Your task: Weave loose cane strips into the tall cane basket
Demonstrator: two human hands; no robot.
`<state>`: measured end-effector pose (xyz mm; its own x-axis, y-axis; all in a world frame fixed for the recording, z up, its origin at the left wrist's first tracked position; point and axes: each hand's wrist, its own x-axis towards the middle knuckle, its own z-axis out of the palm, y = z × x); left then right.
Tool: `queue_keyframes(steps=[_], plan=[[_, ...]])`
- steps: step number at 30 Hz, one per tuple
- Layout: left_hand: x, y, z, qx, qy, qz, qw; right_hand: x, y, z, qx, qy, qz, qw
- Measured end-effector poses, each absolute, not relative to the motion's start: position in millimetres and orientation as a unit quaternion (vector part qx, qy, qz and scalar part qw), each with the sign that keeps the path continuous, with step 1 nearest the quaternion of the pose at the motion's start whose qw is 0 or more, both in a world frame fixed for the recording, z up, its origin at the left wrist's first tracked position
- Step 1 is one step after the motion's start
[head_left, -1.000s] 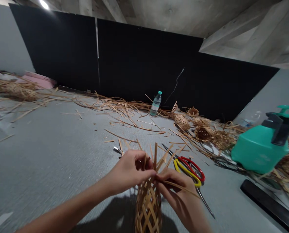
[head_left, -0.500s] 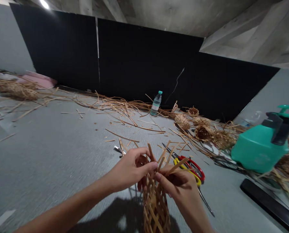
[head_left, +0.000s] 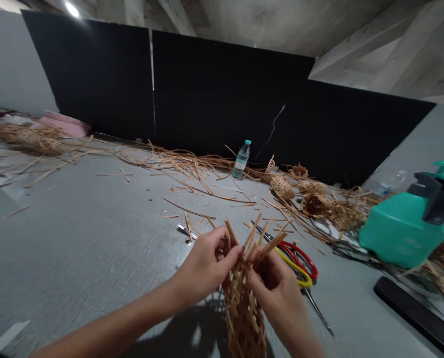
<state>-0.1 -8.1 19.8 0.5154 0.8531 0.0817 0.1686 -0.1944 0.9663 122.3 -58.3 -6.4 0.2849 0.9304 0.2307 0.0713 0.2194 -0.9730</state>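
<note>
A narrow openwork bamboo basket (head_left: pixel 245 313) stands at the bottom centre, loose strip ends fanning out of its top. My left hand (head_left: pixel 212 261) pinches strips at the upper left of its rim, thumb against the weave. On the other side, my right hand (head_left: pixel 272 278) is closed around strips at the rim's right. Both thumbs nearly meet over the basket's top; some fingertips are hidden behind it. Just beyond my right hand lie scissors with red and yellow handles (head_left: pixel 300 263), and a thin metal tool (head_left: pixel 321 313) rests beside them.
A green spray bottle (head_left: pixel 404 226) stands at right, near a long black object (head_left: pixel 416 313). Several woven baskets (head_left: pixel 281 188) lie by the black wall panel (head_left: pixel 225 94). A water bottle (head_left: pixel 241 160) stands among loose bamboo strips (head_left: pixel 184 161). A small metal tool (head_left: pixel 186 231) lies beyond my left hand.
My right hand has turned slightly and its fingers have shifted on the strips. The strip ends stand closer together, and the basket sits a little further right in view.
</note>
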Motion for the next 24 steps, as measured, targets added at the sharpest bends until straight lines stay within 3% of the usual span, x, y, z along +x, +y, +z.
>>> queue_keyframes(steps=[5, 10, 24], plan=[[-5, -12, 24, 0.693, 0.33, 0.299, 0.567, 124, -56, -4, -0.545, -0.468, 0.37, 0.589], [-20, -2, 40, 0.686, 0.258, 0.132, 0.668, 131, -56, -5, -0.536, -0.43, 0.423, 0.591], [-24, 6, 38, 0.754, 0.327, 0.153, 0.548, 129, -58, -4, -0.514, -0.41, 0.471, 0.587]])
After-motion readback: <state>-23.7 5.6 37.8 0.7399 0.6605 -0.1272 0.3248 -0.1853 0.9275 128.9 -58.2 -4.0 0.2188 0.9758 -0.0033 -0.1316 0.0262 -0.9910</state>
